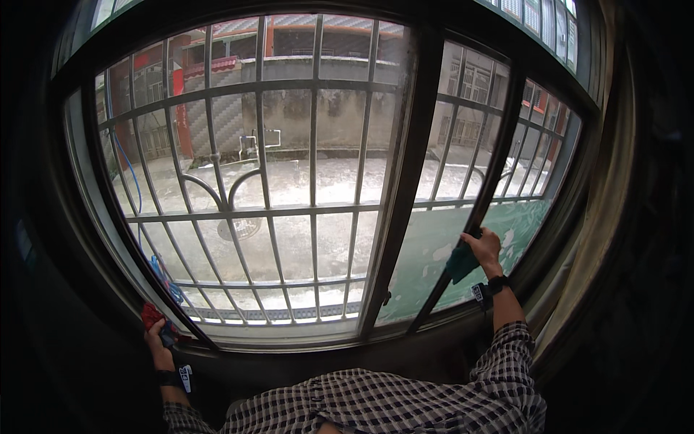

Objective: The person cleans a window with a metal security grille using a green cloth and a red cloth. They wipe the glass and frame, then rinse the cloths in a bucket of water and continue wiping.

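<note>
My right hand [484, 248] grips a dark green cloth [462, 263] and presses it around a narrow upright frame bar [482, 209] of the sliding window, on the right. At the lower left, my left hand [157, 343] holds a bunched red and blue-grey cloth [153, 314] near the lower left corner of the window frame. Between my hands spreads a large glass pane [336, 184], with metal security bars [313, 157] outside it. A dark, wide upright frame [404, 168] divides this pane from the narrower ones at right. Each wrist wears a dark band with a printed tag.
Behind the right panes is a green sheet [434, 238] with pale patches. A small latch [386, 298] sits low on the wide upright. A pale curtain [588, 233] hangs at the far right. Blue cord or tubing [165, 276] lies outside at the lower left.
</note>
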The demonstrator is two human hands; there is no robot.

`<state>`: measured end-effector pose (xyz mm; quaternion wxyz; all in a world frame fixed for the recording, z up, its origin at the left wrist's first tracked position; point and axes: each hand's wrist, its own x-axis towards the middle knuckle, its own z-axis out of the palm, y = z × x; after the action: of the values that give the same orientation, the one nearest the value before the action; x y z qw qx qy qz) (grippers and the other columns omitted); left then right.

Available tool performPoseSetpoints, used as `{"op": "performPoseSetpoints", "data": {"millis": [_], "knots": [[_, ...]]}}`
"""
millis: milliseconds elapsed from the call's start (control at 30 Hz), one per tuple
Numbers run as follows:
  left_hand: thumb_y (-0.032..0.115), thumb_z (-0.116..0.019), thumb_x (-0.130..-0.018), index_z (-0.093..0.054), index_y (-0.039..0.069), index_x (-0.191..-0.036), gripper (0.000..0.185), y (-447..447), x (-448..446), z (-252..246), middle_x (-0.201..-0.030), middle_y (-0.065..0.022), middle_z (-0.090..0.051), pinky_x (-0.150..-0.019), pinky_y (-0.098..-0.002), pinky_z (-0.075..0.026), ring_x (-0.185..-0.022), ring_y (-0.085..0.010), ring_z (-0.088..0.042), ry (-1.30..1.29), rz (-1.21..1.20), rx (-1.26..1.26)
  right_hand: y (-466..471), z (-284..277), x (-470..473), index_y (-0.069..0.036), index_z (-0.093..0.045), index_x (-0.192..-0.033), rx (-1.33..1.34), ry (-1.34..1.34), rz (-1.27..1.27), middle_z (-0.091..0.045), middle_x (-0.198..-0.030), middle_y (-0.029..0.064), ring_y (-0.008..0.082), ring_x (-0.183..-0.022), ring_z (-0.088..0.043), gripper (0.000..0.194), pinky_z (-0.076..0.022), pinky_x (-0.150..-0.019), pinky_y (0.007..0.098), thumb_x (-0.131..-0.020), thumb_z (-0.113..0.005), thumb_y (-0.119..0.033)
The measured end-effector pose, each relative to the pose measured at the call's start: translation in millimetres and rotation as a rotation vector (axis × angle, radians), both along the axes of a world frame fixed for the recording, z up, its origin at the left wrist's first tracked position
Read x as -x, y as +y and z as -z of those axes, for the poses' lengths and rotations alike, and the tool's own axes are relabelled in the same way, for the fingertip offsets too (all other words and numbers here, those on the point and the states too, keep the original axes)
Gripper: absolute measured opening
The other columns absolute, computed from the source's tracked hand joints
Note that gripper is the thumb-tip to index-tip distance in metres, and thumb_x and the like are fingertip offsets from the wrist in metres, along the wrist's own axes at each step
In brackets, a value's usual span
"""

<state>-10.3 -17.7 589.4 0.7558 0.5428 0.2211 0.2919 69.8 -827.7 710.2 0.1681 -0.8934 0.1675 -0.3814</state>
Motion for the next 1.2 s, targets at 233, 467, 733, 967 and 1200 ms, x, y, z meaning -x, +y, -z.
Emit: {"op": "performPoseSetpoints", "data": {"millis": [233, 467, 733, 967, 1200], "knots": [[0.007, -0.063, -0.066, -0.056, 0.006, -0.103, 0.038, -27, -4, -26, -0.081, -0.0023, -0.059, -0.054, -0.0271, -0.048, -0.064, -0.015, -0.058, -0.079, 0.115, -0.097, -95, -1, 11, 0.004, -0.063, -0.07, 0.084, 0.052, 0.392, -0.064, -0.071, 0.0228, 0.0395, -0.07, -0.063, 0.059, -0.051, -0.061, 0.0452, -0.06, -0.079, -0.053], [-0.001, -0.062, -0.05, -0.035, 0.004, -0.138, 0.093, -128, -48, -32, -0.101, -0.0082, -0.058, -0.077, -0.0291, -0.051, -0.087, -0.0188, -0.058, -0.207, 0.501, -0.204, -151, 6, 1, 0.006, -0.063, -0.076, -0.06, 0.121, 0.48, -0.064, -0.081, 0.0225, 0.0382, -0.076, -0.064, 0.034, -0.0516, -0.065, 0.0452, -0.074, -0.075, -0.026], [-0.012, -0.067, -0.04, -0.028, 0.002, -0.136, 0.105, -171, -76, -32, -0.112, -0.0105, -0.05, -0.075, -0.0334, -0.054, -0.098, -0.0242, -0.058, -0.095, 0.484, -0.3, -97, 161, 24, 0.001, -0.07, -0.085, -0.153, 0.65, 0.057, -0.067, -0.079, 0.0201, 0.0347, -0.076, -0.066, 0.037, -0.053, -0.069, 0.0399, -0.066, -0.074, -0.03], [-0.009, -0.076, -0.037, -0.016, 0.001, -0.143, 0.122, -199, -76, -26, -0.122, -0.0163, -0.049, -0.084, -0.0343, -0.051, -0.108, -0.0266, -0.055, -0.019, 0.596, -0.309, 2, 294, 76, 0.009, -0.062, -0.106, -0.515, 0.966, -0.168, -0.064, -0.104, 0.0227, 0.031, -0.099, -0.063, 0.072, -0.0497, -0.085, 0.0354, -0.061, -0.081, -0.044], [0.001, -0.082, -0.041, -0.01, -0.003, -0.144, 0.127, -280, -73, -20, -0.139, -0.0238, -0.035, -0.104, -0.033, -0.033, -0.127, -0.0268, -0.039, -0.051, 0.889, -0.366, 64, 295, 100, 0.011, -0.065, -0.088, -0.727, 1.051, -0.483, -0.066, -0.079, 0.013, 0.0188, -0.071, -0.063, 0.046, -0.0493, -0.063, 0.033, -0.074, -0.077, -0.031]]}}
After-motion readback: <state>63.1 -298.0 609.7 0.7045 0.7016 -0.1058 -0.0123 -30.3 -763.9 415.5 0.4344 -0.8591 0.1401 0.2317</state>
